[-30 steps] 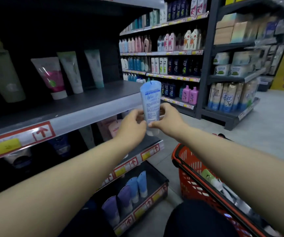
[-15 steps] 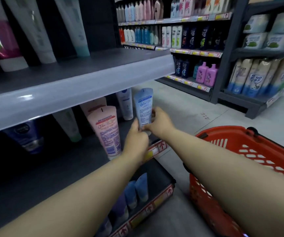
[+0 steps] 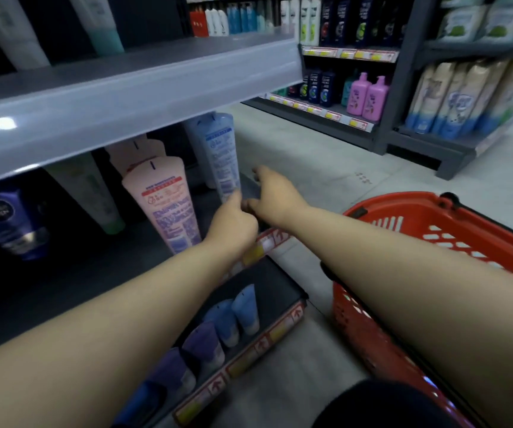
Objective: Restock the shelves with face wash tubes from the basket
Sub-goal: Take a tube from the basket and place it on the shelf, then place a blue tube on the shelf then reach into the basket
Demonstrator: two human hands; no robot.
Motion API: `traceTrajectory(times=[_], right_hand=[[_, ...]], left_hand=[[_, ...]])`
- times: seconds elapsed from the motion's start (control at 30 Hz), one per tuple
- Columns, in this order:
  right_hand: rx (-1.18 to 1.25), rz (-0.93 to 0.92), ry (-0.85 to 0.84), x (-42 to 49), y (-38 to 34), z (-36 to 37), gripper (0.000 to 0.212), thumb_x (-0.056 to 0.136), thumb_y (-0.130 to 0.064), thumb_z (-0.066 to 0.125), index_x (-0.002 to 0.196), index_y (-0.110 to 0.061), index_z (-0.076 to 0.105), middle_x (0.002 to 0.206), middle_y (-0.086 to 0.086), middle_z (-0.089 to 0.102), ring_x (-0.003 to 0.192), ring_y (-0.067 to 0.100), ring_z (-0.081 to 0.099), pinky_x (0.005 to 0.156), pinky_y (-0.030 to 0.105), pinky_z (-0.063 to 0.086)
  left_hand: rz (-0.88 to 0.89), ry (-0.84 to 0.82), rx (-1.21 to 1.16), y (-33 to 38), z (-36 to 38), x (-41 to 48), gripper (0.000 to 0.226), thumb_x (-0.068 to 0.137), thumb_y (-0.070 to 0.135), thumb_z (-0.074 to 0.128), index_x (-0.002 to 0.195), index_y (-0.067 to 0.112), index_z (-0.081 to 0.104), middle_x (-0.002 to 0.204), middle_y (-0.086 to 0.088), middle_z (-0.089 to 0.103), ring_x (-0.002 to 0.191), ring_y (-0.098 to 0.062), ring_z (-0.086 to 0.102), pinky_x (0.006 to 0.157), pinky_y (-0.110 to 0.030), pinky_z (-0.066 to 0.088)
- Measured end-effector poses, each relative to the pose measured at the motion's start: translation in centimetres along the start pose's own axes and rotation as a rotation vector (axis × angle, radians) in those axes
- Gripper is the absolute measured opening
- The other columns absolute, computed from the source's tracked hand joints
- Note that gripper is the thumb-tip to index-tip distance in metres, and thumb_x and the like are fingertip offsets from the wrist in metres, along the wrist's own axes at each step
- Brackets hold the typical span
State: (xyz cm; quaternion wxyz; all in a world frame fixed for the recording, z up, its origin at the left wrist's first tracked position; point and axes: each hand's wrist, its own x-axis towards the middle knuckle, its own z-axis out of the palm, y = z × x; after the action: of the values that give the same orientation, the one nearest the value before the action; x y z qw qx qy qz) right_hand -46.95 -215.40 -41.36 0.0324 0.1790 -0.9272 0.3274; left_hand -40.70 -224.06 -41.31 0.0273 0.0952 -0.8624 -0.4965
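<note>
The light blue face wash tube [image 3: 222,156] stands upright near the right end of the dark middle shelf [image 3: 79,282], next to a white tube behind it. My left hand [image 3: 233,225] is curled at the tube's lower end and pinches it; the cap is hidden behind the fingers. Just right of the tube, my right hand [image 3: 275,194] has its fingers spread and holds nothing. The red basket [image 3: 434,220] sits on the floor at the right, under my right forearm.
A pink tube [image 3: 165,205] stands left of the blue one, with green and dark blue tubes further left. The grey upper shelf edge [image 3: 131,106] overhangs close above. Several blue and purple tubes [image 3: 246,310] fill the bottom shelf. Bottle shelves line the aisle beyond.
Both hands carried the blue tube down from the upper shelf level and under it onto the middle shelf. My right hand has let go and its fingers have spread.
</note>
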Motion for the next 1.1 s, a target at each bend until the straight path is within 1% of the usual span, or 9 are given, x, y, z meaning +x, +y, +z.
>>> traceTrajectory(times=[0.07,0.13,0.2,0.43,0.67,0.77,0.87,0.97,1.1], right_hand=[[-0.113,-0.032,-0.022,-2.8,1.1,-1.8,0.058,0.086,-0.019,0.06,0.138,-0.002,0.038,0.138,0.018,0.046,0.127,0.029,0.045,0.1,0.029,0.035],[-0.196,-0.012,-0.062,-5.7,2.7,-3.8,0.054,0.085,-0.016,0.058,0.135,-0.001,0.041,0.136,0.018,0.047,0.126,0.03,0.046,0.103,0.035,0.038],[-0.286,0.007,-0.08,-8.6,4.6,-5.5,0.053,0.083,-0.013,0.055,0.133,-0.002,0.042,0.135,0.019,0.047,0.125,0.032,0.045,0.103,0.037,0.038],[-0.494,0.192,-0.163,-18.6,11.8,-10.0,0.06,0.083,-0.014,0.054,0.139,-0.003,0.036,0.141,0.018,0.04,0.131,0.031,0.039,0.109,0.034,0.034],[-0.531,0.373,-0.227,-24.6,18.0,-11.5,0.057,0.088,-0.021,0.056,0.14,-0.01,0.034,0.136,0.013,0.043,0.123,0.03,0.045,0.099,0.038,0.043],[-0.509,0.438,-0.26,-25.4,20.7,-11.2,0.052,0.089,-0.024,0.054,0.136,-0.009,0.037,0.132,0.014,0.044,0.119,0.032,0.046,0.096,0.043,0.045],[-0.473,0.495,-0.307,-25.3,23.6,-9.9,0.047,0.087,-0.017,0.056,0.131,-0.011,0.041,0.124,0.012,0.046,0.112,0.031,0.049,0.087,0.038,0.047],[-0.425,0.566,-0.43,-24.6,26.0,-8.2,0.039,0.089,-0.018,0.057,0.125,-0.011,0.047,0.116,0.01,0.054,0.092,0.026,0.052,0.073,0.032,0.043],[-0.443,0.596,-0.691,-24.7,28.2,-5.9,0.033,0.086,-0.014,0.063,0.119,-0.009,0.057,0.116,0.012,0.062,0.091,0.025,0.058,0.079,0.031,0.046]], left_hand=[[0.066,-0.089,0.056,0.5,1.1,-1.2,0.063,0.087,-0.003,0.046,0.145,0.019,0.034,0.136,-0.002,0.048,0.118,-0.03,0.055,0.075,-0.027,0.053],[0.205,-0.178,0.234,1.3,2.6,-2.2,0.06,0.089,0.007,0.053,0.145,0.018,0.034,0.14,-0.006,0.047,0.124,-0.027,0.051,0.089,-0.029,0.048],[0.343,-0.276,0.447,2.3,4.6,-3.2,0.061,0.09,0.007,0.049,0.147,0.012,0.029,0.15,-0.008,0.036,0.136,-0.021,0.037,0.11,-0.026,0.03],[0.523,-0.536,0.736,5.0,13.7,-7.8,0.064,0.086,0.013,0.046,0.147,0.007,0.025,0.153,-0.013,0.03,0.14,-0.025,0.032,0.114,-0.036,0.029],[0.54,-0.723,0.914,5.6,21.8,-9.2,0.066,0.09,0.013,0.046,0.15,0.011,0.019,0.155,-0.01,0.024,0.141,-0.025,0.03,0.113,-0.039,0.029],[0.545,-0.786,0.987,5.5,24.8,-9.0,0.054,0.091,0.016,0.048,0.142,0.008,0.032,0.147,-0.013,0.036,0.132,-0.028,0.04,0.107,-0.038,0.037],[0.538,-0.884,1.091,5.2,27.8,-8.7,0.04,0.09,0.012,0.051,0.128,0.006,0.045,0.13,-0.012,0.051,0.115,-0.029,0.052,0.093,-0.037,0.044],[0.556,-0.983,1.262,5.0,31.2,-8.1,0.037,0.094,0.011,0.049,0.13,0.007,0.048,0.124,-0.012,0.055,0.107,-0.028,0.054,0.091,-0.037,0.045],[0.535,-1.106,1.459,2.9,34.5,-7.5,0.035,0.094,0.017,0.051,0.128,0.006,0.053,0.13,-0.015,0.054,0.117,-0.031,0.053,0.097,-0.037,0.042]])
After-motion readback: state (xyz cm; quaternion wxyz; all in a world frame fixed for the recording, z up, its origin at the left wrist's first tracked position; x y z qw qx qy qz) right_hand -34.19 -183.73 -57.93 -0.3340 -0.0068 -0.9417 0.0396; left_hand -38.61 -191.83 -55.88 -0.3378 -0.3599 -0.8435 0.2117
